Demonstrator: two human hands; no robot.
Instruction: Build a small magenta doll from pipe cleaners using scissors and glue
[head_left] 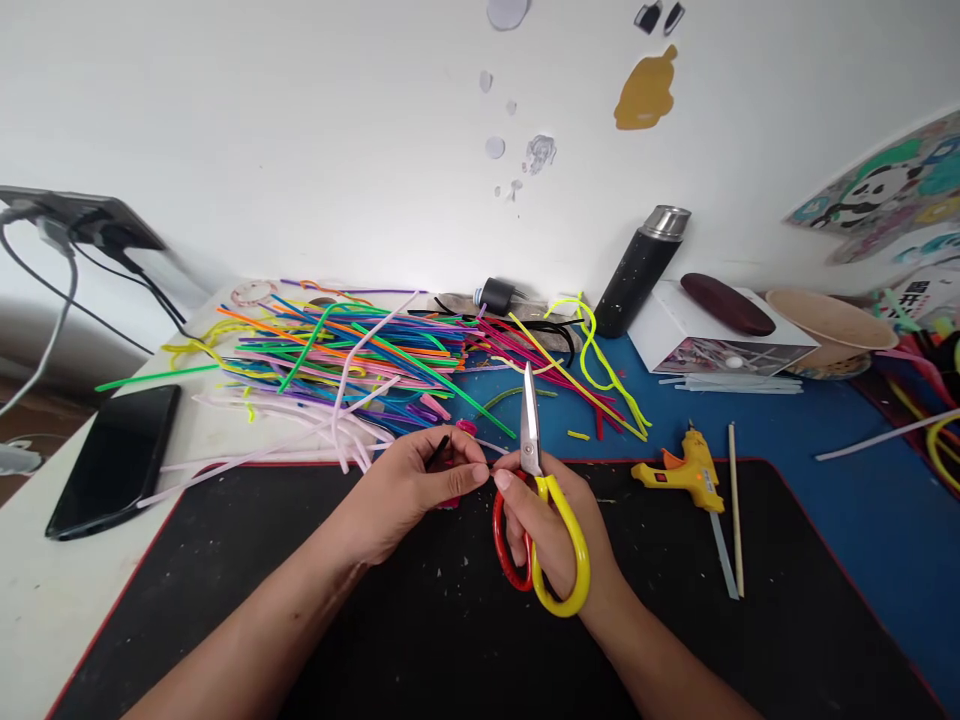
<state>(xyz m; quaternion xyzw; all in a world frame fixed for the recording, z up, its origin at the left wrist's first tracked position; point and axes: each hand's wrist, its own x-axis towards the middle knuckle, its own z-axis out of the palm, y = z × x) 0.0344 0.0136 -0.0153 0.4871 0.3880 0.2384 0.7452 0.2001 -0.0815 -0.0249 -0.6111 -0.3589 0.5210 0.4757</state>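
My right hand (551, 520) grips a pair of scissors (534, 470) with one red and one yellow handle loop, blades closed and pointing up and away. My left hand (416, 485) is closed in a pinch on a small pink and black pipe-cleaner piece (454, 455), fingertips meeting the right hand's fingertips. Both hands hover over a black mat (375, 620). Just behind them lies a big pile of coloured pipe cleaners (352, 350).
A yellow glue gun (686, 470) and a wooden stick (735, 520) lie to the right on the mat. A black phone (112, 460) rests at left. A black flask (637, 270), a white box (712, 335) and a paper bowl (829, 325) stand at the back right.
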